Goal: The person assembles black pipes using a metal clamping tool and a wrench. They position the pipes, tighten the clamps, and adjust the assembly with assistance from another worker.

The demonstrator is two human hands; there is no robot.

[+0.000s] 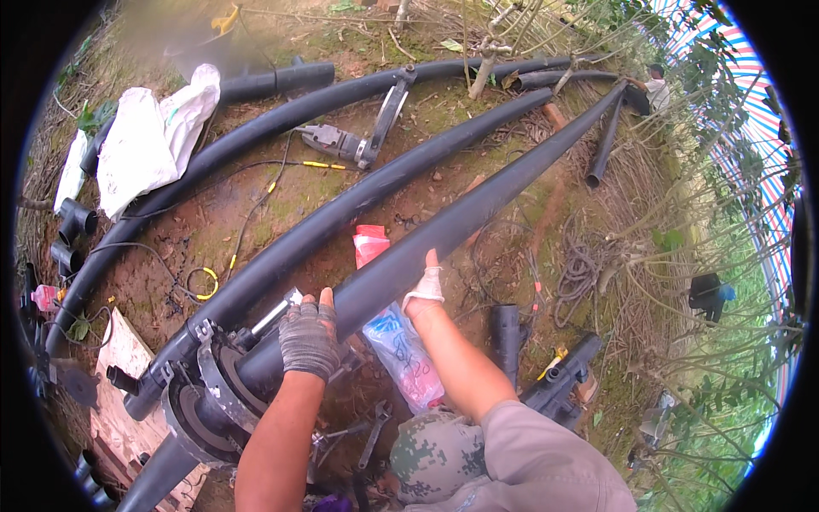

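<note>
Left hand [309, 337], gloved, grip flat on black pipe [444, 230] beside clamp ring [200, 392], pinching nothing. Right hand not seen. Co-worker's bandaged hand [424, 286] rests on same pipe. Clear plastic bag [397, 346] on ground below, contents unreadable.

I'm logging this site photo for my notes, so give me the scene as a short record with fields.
Place: outdoors, bare dirt ground with patches of grass
Left hand: in a grey fingerless glove, laid over the long black pipe
Right hand: not in view
Clamp rig: metal, ringed around the near end of that pipe
Co-worker: camouflage cap, white-gloved hand on the same pipe
Nearby: second black pipe alongside, white sacks, plastic bag under the pipe
</note>
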